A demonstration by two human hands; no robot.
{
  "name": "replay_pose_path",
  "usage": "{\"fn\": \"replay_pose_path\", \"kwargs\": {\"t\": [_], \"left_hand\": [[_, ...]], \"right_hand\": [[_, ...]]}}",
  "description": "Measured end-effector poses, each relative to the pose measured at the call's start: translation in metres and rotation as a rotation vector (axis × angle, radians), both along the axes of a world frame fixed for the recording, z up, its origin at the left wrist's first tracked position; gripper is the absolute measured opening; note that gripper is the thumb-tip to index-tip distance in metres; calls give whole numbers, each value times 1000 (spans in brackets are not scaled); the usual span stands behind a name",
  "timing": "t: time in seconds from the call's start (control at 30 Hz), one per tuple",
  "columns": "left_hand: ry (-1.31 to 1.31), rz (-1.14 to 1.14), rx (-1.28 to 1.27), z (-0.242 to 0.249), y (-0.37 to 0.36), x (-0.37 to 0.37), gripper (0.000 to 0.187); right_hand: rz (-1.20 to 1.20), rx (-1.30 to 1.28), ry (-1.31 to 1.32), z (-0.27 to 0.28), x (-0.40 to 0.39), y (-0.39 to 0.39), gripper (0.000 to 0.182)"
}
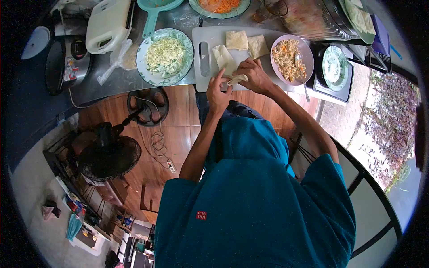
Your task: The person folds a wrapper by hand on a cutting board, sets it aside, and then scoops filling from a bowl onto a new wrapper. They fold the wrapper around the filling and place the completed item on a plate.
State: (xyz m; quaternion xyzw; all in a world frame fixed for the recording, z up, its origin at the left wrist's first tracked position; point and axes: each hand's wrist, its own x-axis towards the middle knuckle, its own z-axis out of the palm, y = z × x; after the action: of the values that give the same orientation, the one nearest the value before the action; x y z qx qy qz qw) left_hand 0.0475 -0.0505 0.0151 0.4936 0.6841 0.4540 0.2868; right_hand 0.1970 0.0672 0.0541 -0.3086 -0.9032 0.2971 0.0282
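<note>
My left hand and my right hand meet over the near edge of a white cutting board. Between them is a pale, thin dough wrapper, partly folded, with fingers of both hands closed on it. What is inside the wrapper is hidden. Just beyond my fingers, a flat folded wrapper lies on the board. Two squarish folded parcels, one left and one right, rest farther back. Close to my right hand stands a pink bowl of chopped filling with a spoon in it.
Left of the board is a plate of shredded cabbage. Shredded carrot, a green strainer and a white sandwich maker are behind. A patterned plate sits right. A fan stands on the floor.
</note>
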Motion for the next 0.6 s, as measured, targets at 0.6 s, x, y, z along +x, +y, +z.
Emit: {"fn": "replay_pose_path", "kwargs": {"t": [0.6], "left_hand": [[-5, 58, 28, -4, -2, 4, 67]], "right_hand": [[-40, -8, 116, -8, -1, 0, 14]]}}
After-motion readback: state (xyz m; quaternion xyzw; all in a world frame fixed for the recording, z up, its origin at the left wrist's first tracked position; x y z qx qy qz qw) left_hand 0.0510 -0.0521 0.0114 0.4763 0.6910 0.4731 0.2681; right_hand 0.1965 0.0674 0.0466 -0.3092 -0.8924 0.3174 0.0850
